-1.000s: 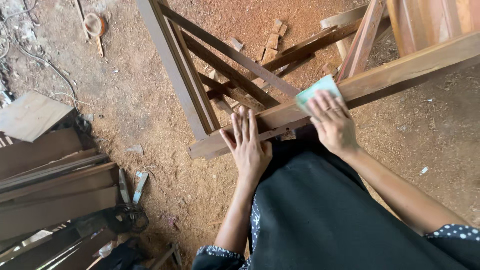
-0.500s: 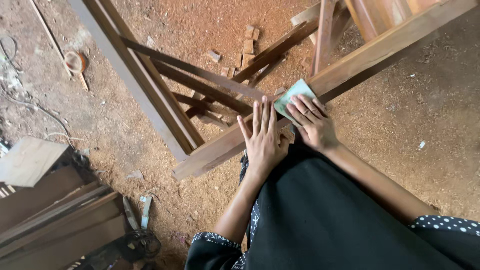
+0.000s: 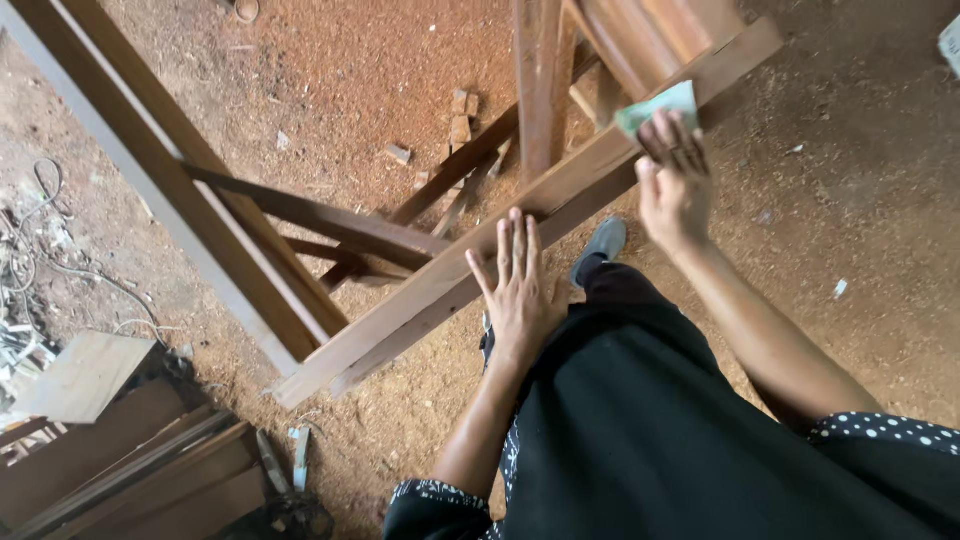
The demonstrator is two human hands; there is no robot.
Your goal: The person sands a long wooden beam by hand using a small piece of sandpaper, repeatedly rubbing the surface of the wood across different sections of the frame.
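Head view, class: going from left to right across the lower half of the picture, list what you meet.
Tangled wires → pale board → stacked dark planks → left hand flat on the wooden rail → grey shoe → right hand pressing green sandpaper.

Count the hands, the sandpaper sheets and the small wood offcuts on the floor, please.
Hands: 2 (left hand, right hand)
Sandpaper: 1
Offcuts: about 4
Total: about 7
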